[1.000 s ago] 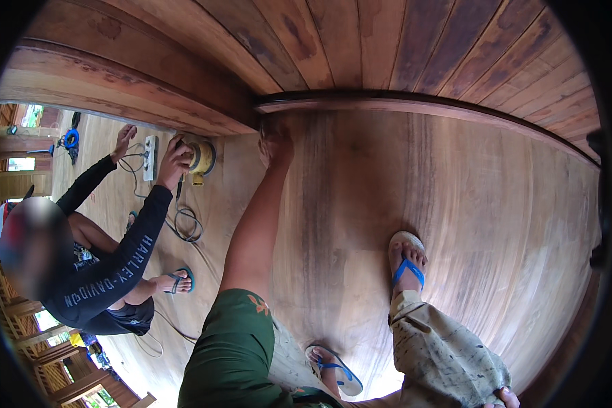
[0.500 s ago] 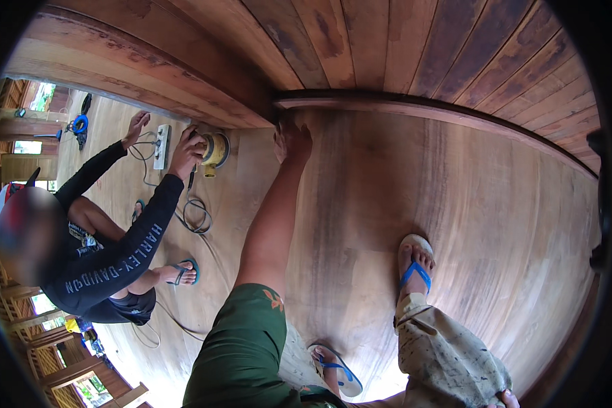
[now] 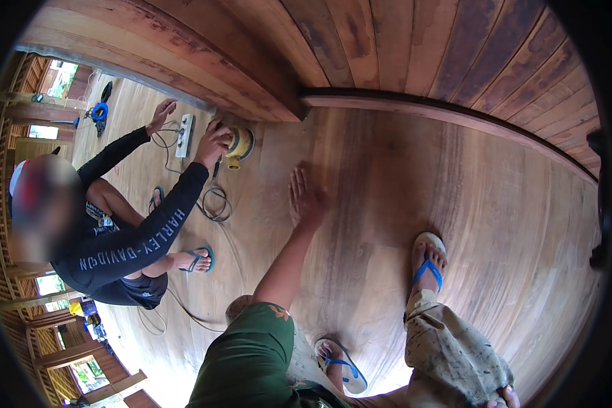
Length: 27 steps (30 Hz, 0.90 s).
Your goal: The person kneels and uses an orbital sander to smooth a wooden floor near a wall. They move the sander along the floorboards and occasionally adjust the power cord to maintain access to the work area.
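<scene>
Left hand [image 3: 306, 198] flat on wooden floor [image 3: 401, 197], fingers spread; co-worker [image 3: 109, 231] crouches nearby w/ yellow sander [image 3: 239, 145].

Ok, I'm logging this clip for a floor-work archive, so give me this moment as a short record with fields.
setting: wooden plank floor below a wooden wall
left hand: flat on the floor, fingers spread, holding nothing
right hand: at the picture's lower edge, by the knee; grip unclear
co-worker: crouched at left, hand on a yellow sander
nearby: white power strip, coiled cable
</scene>
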Tool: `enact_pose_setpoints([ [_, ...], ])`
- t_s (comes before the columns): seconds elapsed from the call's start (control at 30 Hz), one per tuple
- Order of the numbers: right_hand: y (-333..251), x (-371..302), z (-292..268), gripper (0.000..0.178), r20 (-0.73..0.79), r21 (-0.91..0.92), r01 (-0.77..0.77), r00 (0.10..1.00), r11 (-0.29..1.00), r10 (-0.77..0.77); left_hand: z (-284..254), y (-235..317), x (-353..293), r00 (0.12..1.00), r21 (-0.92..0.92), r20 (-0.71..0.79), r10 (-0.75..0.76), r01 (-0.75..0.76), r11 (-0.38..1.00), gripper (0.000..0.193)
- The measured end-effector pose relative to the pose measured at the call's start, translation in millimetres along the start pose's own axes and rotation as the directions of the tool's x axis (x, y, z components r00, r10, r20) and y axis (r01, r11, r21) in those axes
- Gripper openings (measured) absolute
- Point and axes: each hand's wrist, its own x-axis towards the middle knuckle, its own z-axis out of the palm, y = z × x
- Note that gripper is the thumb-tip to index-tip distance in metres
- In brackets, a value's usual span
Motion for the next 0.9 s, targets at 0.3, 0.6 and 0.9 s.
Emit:
enact_pose_setpoints([
  [0.3, 3.2, -5.1, 9.1, 0.04, -0.043, 0.011, 0.065, 0.997, 0.998, -0.064, 0.4, -40.7, 97.6, 0.995, -0.081, -0.077, -0.061, 0.055, 0.995, 0.093],
  [0.6, -4.8, 3.1, 4.7, 0.051, 0.057, -0.093, 0.107, 0.993, 0.99, -0.102, -3.6, -17.1, -62.4, 0.984, -0.03, 0.004, -0.178, 0.178, 0.984, 0.085],
  [0.9, 5.8, -20.3, 4.4, 0.05, 0.004, 0.067, -0.023, 1.0, 0.998, 0.022, 13.0, -80.1, -227.1, 0.201, -0.168, 0.044, -0.979, 0.967, 0.192, 0.103],
])
